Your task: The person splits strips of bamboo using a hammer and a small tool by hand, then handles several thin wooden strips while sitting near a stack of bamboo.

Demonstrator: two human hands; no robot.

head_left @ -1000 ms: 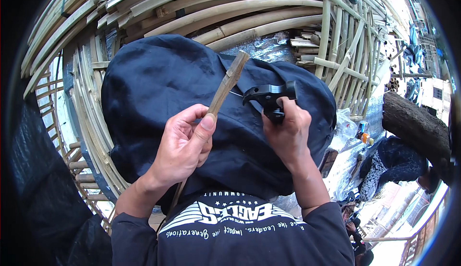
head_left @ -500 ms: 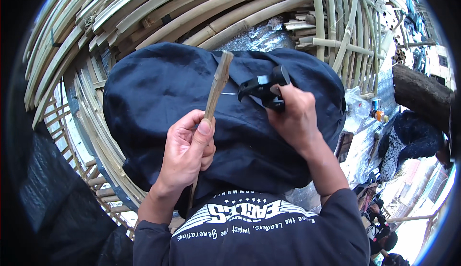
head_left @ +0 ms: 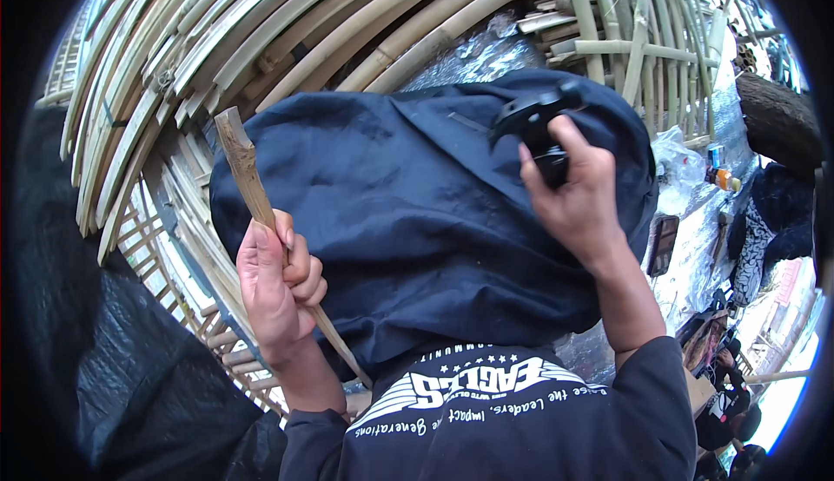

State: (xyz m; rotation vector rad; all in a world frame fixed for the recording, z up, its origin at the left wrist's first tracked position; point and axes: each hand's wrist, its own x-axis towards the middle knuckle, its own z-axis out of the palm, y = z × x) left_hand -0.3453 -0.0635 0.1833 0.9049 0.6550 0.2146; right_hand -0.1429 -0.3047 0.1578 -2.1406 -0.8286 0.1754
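Observation:
My left hand point(head_left: 282, 286) is closed round a long, narrow wooden stick point(head_left: 243, 168). The stick leans up and left; its upper end is rough and split, and its lower end runs down to my shirt. In my right hand point(head_left: 578, 190) is a black claw hammer point(head_left: 530, 116), gripped just under its head and slightly blurred, its claw pointing left. Left of the claw shows a thin grey nail-like piece point(head_left: 469, 122), apart from the stick; whether it is in the air or on the cloth I cannot tell. Dark cloth point(head_left: 417, 220) spreads beneath both hands.
Long bamboo strips point(head_left: 347, 29) are stacked across the far side and left. A bamboo lattice point(head_left: 643, 47) stands at the far right. Rightward are a clear plastic bag point(head_left: 682, 164), a phone-like dark slab point(head_left: 663, 245), a thick log point(head_left: 777, 121) and other people. Black sheeting point(head_left: 148, 351) hangs at left.
My left hand and the stick have moved left, the stick now tilting left. My right hand and the hammer have moved right and away. The thin nail-like piece no longer touches the stick.

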